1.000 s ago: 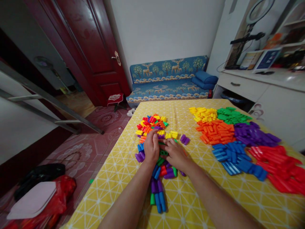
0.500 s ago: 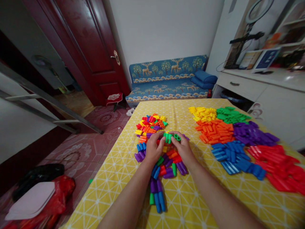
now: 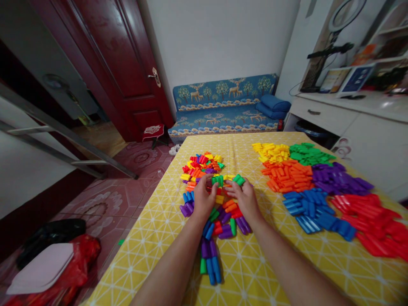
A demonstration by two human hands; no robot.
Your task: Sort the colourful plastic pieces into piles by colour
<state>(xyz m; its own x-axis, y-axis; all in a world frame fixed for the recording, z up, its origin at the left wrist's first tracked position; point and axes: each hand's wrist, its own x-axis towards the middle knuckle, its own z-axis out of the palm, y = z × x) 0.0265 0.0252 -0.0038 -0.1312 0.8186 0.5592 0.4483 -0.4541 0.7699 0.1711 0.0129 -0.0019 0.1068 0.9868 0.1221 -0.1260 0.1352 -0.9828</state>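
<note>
My left hand (image 3: pixel 204 196) grips a green plastic connector block (image 3: pixel 217 180) between thumb and fingers. Beside it, my right hand (image 3: pixel 246 199) has a second green block (image 3: pixel 238 179) at its upper edge, with some of its fingers stretched to the left. The two green blocks are apart from each other. Under and between my hands lie mixed-colour tube blocks, among them red and orange pieces (image 3: pixel 234 209). A joined purple and blue piece (image 3: pixel 213 267) lies nearer to me, and blue and purple blocks (image 3: pixel 188 204) lie left of my left hand.
Beyond my hands is a mixed heap (image 3: pixel 204 163). Sorted piles stand at right: yellow (image 3: pixel 270 152), green (image 3: pixel 309 154), orange (image 3: pixel 288 175), purple (image 3: pixel 339 178), blue (image 3: pixel 310 208) and red (image 3: pixel 376 221). All rest on a yellow patterned tablecloth (image 3: pixel 153 255).
The two green blocks have come further apart. My left hand has shifted slightly left with one, and the right-hand block has turned and risen a little as those fingers spread.
</note>
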